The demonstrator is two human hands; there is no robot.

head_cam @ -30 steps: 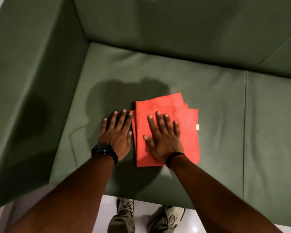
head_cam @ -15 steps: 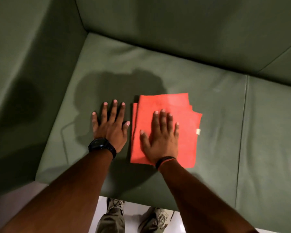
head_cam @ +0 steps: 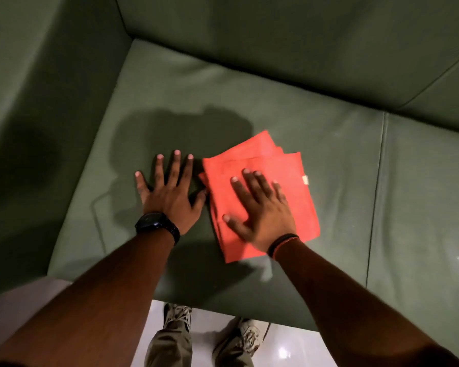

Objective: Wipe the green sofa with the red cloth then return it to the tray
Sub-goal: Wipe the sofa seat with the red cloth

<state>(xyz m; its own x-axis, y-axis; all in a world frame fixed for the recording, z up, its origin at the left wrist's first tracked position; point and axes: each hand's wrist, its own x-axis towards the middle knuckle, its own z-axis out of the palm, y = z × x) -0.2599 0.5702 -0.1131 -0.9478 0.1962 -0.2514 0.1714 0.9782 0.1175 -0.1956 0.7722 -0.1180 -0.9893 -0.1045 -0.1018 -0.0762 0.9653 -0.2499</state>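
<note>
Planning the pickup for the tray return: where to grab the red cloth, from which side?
Probably pinch the red cloth at its far-right stacked edges, coming from the right: it lies folded flat on the sofa seat, the right hand covers its near-left part, and layers fan out there.

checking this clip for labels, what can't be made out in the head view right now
- Tray: not in frame anywhere.
- Red cloth: its middle is hidden under the right hand; the small tag is too small to read.
- Green sofa: backrest and right cushion cut off by the edges; any dirt is lost in shadow.
- Left hand: palm side hidden.

Glossy white floor (head_cam: pixel 297 348), dim light
</note>
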